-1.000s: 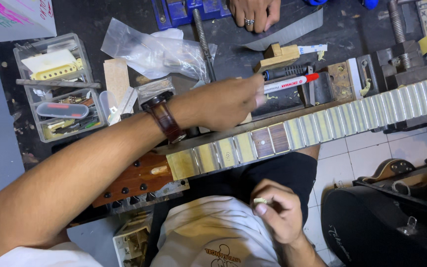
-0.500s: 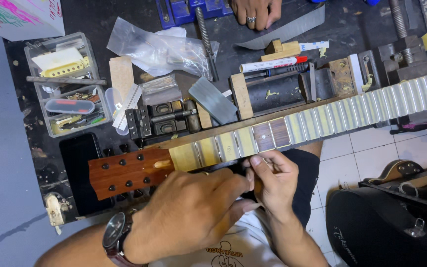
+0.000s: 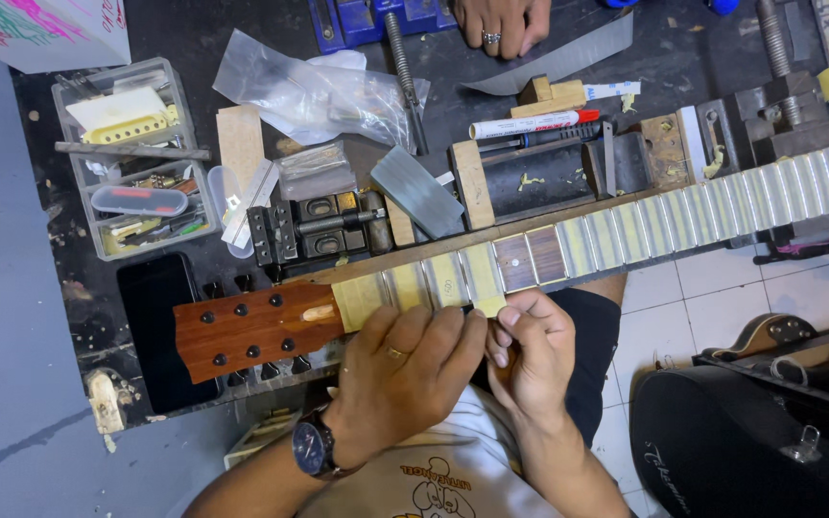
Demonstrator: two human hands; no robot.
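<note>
Both hands meet at the near edge of the guitar neck [image 3: 549, 251], pinched together over one small spot. The right hand [image 3: 530, 355] has thumb and forefinger closed on something small and pale — too little of it shows to say whether it is a strip of tape or a bit of tool. The left hand [image 3: 405, 364], with a ring on one finger and a wristwatch [image 3: 311, 448] on the wrist, lays its fingertips against the same spot from the other side, fingers pressed close, and I cannot tell whether it grips anything of its own.

What matters here is how the neck lies: its long axis runs left to right across the person's lap, rising slightly toward the right, with the wooden headstock [image 3: 251, 329] off to the left and the taped frets marching away to the right. The pinch sits just below the fretboard — at the boundary between the yellow-taped frets and two bare dark ones. The left hand lies nearer the headstock, the right nearer the bare frets.

Beyond, on the dark bench, lie a red-capped marker [image 3: 530, 124], a clear plastic bag [image 3: 309, 91] and a compartment box [image 3: 131, 158]. Another person's hand [image 3: 499, 21] rests at the far edge.
</note>
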